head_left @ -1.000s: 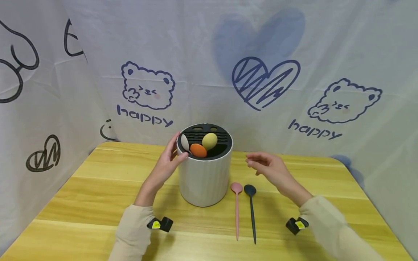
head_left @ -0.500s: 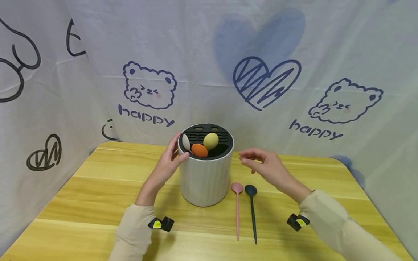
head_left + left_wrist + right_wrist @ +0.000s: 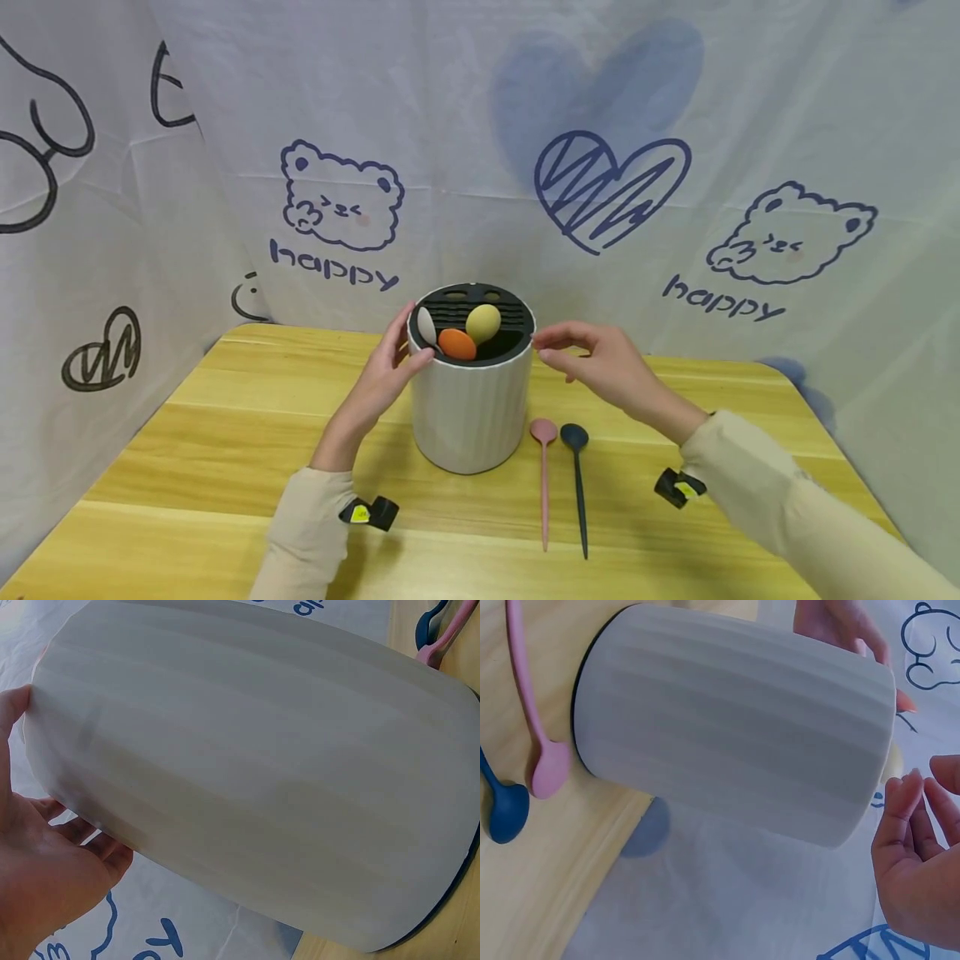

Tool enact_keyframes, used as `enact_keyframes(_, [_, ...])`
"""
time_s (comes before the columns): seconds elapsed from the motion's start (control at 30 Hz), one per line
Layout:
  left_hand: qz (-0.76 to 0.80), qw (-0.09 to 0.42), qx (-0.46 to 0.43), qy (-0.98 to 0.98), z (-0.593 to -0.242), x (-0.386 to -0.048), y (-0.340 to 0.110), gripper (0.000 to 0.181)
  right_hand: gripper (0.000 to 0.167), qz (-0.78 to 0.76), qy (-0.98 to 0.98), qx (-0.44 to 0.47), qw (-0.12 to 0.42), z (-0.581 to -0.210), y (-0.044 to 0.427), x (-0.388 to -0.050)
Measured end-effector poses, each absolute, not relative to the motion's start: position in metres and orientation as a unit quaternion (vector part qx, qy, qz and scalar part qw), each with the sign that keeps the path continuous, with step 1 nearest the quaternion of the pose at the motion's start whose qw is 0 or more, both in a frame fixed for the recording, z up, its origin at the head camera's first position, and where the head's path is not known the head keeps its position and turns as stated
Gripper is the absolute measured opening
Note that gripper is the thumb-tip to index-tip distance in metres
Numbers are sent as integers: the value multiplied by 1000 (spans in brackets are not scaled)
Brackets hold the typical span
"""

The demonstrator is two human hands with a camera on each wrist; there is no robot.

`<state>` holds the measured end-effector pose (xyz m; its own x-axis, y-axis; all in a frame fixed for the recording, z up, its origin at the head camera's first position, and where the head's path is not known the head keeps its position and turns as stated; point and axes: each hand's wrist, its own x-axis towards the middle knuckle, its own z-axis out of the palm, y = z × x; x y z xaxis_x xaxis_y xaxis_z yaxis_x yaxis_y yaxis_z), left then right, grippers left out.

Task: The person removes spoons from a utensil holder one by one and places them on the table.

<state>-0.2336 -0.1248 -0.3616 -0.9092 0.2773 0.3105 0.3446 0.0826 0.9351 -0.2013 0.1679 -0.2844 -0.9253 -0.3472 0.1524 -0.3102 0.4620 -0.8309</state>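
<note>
A white ribbed utensil holder (image 3: pixel 468 425) with a black slotted top (image 3: pixel 450 310) stands upright on the table. White (image 3: pixel 426 326), orange (image 3: pixel 457 344) and yellow (image 3: pixel 483 323) spoon heads poke out of it. My left hand (image 3: pixel 385 372) holds the holder's upper left side, thumb at the front of the rim, fingers round the side. Near the right rim is my right hand (image 3: pixel 600 362), fingers bent loosely with nothing in them; whether the fingertips touch the rim I cannot tell. A pink spoon (image 3: pixel 544 475) and a dark blue spoon (image 3: pixel 579 483) lie side by side, right of the holder.
The wooden table (image 3: pixel 225 467) reaches back to a white cloth (image 3: pixel 465 225) printed with bears and hearts. More printed cloth hangs on both sides. Each wrist carries a small black camera, such as the right one (image 3: pixel 678 487).
My right hand has moved left and slightly away from me, closing in on the holder's rim. The left hand, the holder and both spoons on the table stay where they were.
</note>
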Motion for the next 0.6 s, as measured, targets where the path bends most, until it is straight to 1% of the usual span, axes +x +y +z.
enact_keyframes(0.33, [-643,24,-211,-736,-361,-233,-126,73,30,-495,848,-185,40,-270,154,-217])
enact_keyframes(0.6, [-645,26,-211,-734,-362,-232,-125,74,32,-464,864,-188,57,-258,148,-241])
